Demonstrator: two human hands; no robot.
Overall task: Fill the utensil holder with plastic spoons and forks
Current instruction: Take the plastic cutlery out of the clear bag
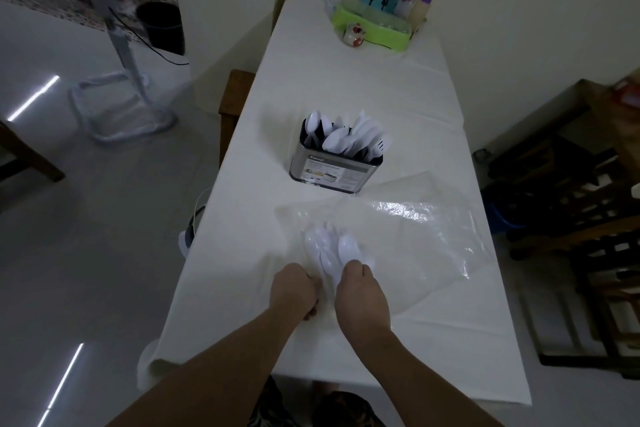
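While both hands, left hand (294,288) and right hand (360,291), grip clamped on white plastic spoons (329,251) over bench (242,253), we gather batch; next: carry to half-full utensil holder (332,166), drop handles down.

Bare cloth, seemingly unobstructed, lies between plastic bag (398,236) and utensil holder (334,166).

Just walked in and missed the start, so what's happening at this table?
A person is loading white plastic cutlery into a metal utensil holder standing mid-table, already crowded with spoons and forks. Both hands, the left hand and right hand, are closed around a bunch of plastic spoons near the table's front edge, over a clear plastic bag lying flat.
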